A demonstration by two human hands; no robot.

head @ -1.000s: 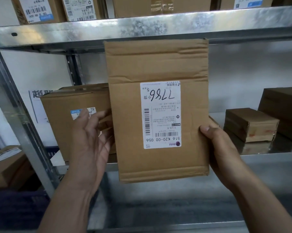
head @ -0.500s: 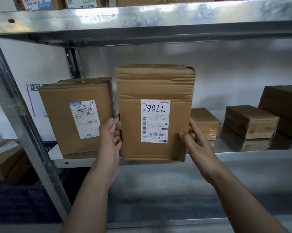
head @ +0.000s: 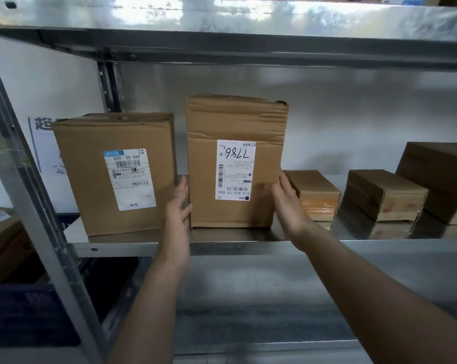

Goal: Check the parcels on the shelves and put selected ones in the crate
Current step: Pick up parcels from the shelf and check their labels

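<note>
A tall cardboard parcel [head: 235,119] stands upright on the metal shelf [head: 380,245]; its white label reads 7786 upside down. My left hand [head: 178,206] lies flat against the parcel's lower left side with straight fingers. My right hand [head: 285,198] holds the lower right edge, thumb on the front face and fingers along the side. A wider parcel [head: 90,179] labelled 530-D5 069 stands just left of it. A dark blue crate [head: 25,311] sits low on the left, beyond the shelf post.
Right of the tall parcel lie two small boxes [head: 314,190] [head: 385,195] and a larger dark box [head: 440,177]. The upper shelf [head: 222,27] hangs close above. A slanted metal post [head: 25,193] frames the left. Another cardboard box [head: 1,232] sits at far left.
The tall parcel moved from up close in both hands back and down onto the shelf, beside the left parcel. Both hands followed it and stay at its lower sides.
</note>
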